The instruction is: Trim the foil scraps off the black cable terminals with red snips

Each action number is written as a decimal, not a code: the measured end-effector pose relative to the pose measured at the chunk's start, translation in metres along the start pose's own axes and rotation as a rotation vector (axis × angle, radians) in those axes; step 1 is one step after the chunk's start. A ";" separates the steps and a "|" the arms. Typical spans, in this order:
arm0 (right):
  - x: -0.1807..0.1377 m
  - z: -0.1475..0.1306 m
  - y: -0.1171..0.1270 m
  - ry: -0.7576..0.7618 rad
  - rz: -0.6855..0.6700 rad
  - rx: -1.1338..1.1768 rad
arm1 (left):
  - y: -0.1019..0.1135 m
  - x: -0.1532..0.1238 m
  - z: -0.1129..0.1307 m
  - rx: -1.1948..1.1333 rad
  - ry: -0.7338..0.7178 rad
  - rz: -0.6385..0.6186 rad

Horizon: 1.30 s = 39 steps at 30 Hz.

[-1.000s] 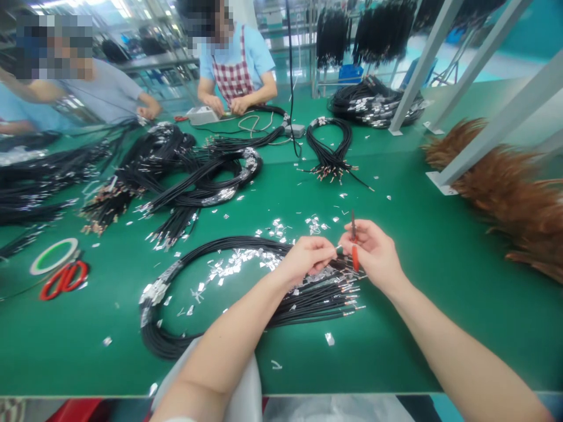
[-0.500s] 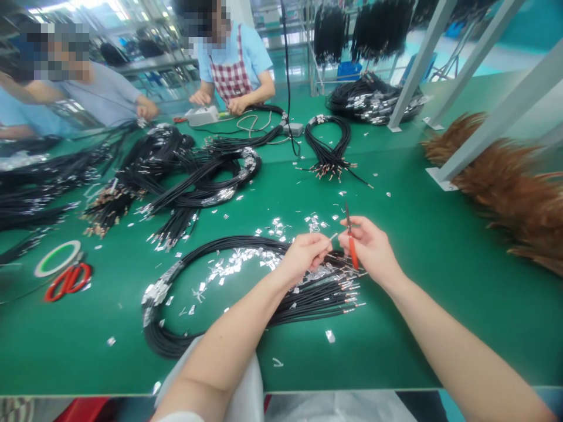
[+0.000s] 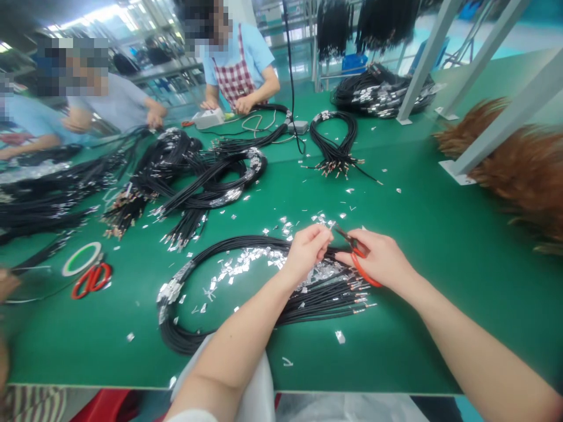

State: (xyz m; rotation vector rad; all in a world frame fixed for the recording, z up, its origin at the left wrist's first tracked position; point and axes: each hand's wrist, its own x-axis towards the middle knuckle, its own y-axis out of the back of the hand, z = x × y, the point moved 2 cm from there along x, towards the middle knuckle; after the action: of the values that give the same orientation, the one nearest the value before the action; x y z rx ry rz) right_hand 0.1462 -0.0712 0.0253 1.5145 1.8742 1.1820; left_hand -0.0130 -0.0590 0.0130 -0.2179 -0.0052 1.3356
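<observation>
Our left hand (image 3: pixel 308 249) pinches one wire (image 3: pixel 336 253) of the black bundle (image 3: pixel 316 299), our right hand (image 3: pixel 382 261) grips red scissors (image 3: pixel 357 253); many foil scraps (image 3: pixel 246 261) lie cut, some wraps (image 3: pixel 169 290) remain.

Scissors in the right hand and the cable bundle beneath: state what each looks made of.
The scissors: glossy orange handles, likely plastic; thin dark blades, probably metal. The cable bundle: matte black sheath, seemingly rubber or PVC; shiny coppery tips, apparently metal terminals.
</observation>
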 end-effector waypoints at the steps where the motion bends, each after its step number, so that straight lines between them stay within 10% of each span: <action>1: 0.000 0.000 0.000 0.001 -0.008 -0.010 | 0.000 0.000 0.000 0.011 -0.007 -0.007; 21: -0.002 -0.004 0.003 -0.018 -0.063 -0.014 | -0.001 -0.004 -0.002 0.296 -0.085 0.015; 30: 0.001 0.008 0.005 -0.036 -0.008 0.069 | 0.006 -0.003 0.004 0.037 -0.076 0.075; 34: -0.003 0.000 0.009 0.261 0.255 0.126 | 0.002 -0.003 0.001 0.169 0.027 -0.040; 39: -0.010 -0.019 0.008 0.612 0.198 -0.191 | -0.004 -0.005 -0.004 0.394 -0.007 -0.184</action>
State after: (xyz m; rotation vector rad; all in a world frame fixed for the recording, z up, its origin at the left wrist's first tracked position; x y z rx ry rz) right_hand 0.1390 -0.0867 0.0404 1.3493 1.9139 2.0348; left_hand -0.0095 -0.0651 0.0105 0.1193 0.2253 1.1276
